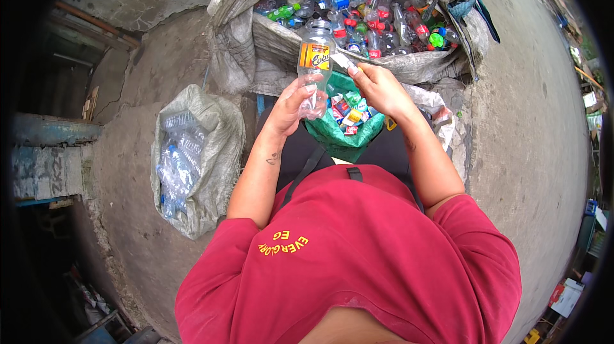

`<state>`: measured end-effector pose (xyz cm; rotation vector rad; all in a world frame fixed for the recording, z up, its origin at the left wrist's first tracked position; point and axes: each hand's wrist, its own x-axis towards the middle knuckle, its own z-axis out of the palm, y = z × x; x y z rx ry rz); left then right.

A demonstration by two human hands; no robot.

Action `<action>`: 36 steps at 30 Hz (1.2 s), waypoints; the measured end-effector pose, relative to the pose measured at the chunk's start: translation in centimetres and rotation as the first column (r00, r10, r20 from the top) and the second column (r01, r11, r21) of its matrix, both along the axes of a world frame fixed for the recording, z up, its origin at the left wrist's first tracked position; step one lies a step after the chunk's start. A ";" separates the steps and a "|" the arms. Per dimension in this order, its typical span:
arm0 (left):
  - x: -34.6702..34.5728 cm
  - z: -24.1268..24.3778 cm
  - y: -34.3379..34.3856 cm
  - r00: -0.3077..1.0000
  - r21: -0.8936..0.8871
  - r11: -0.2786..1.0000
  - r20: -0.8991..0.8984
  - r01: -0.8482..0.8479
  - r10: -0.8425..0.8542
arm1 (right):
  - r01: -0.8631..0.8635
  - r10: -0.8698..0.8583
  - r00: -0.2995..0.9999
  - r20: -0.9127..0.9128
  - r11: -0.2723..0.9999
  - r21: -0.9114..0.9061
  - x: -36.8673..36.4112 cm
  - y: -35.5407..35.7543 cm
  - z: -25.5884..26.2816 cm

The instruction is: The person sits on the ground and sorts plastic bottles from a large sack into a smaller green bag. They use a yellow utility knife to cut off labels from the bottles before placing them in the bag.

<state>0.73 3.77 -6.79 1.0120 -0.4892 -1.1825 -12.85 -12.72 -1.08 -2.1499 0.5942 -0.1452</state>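
Note:
My left hand is closed around the lower part of a clear plastic bottle, held upright in the picture, with a yellow and orange label. In my right hand is a small blade, its tip close to the label's right edge; the handle is mostly hidden by the fingers. Under both hands, between the knees, a green plastic bag stands open, holding cut, colourful labels.
Beyond the hands, a large woven sack is full of mixed plastic bottles. A smaller woven sack with clear bottles rests on the concrete floor at the left. A whitish sack lies by the right knee.

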 end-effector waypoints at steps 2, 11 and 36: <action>-0.1 0.0 0.0 1.000 -0.001 1.000 0.003 -0.012 0.012 | -0.022 0.022 1.000 -0.019 1.000 0.006 0.0 0.2 0.1; -0.9 0.3 -0.4 0.991 0.065 0.996 0.125 -0.065 0.056 | -0.042 0.038 0.998 0.044 0.996 0.077 0.4 0.3 -0.2; -2.2 1.1 -1.2 0.474 0.106 0.866 0.866 -0.488 0.162 | 0.199 -0.195 0.979 0.055 0.977 -0.077 1.4 1.0 -1.1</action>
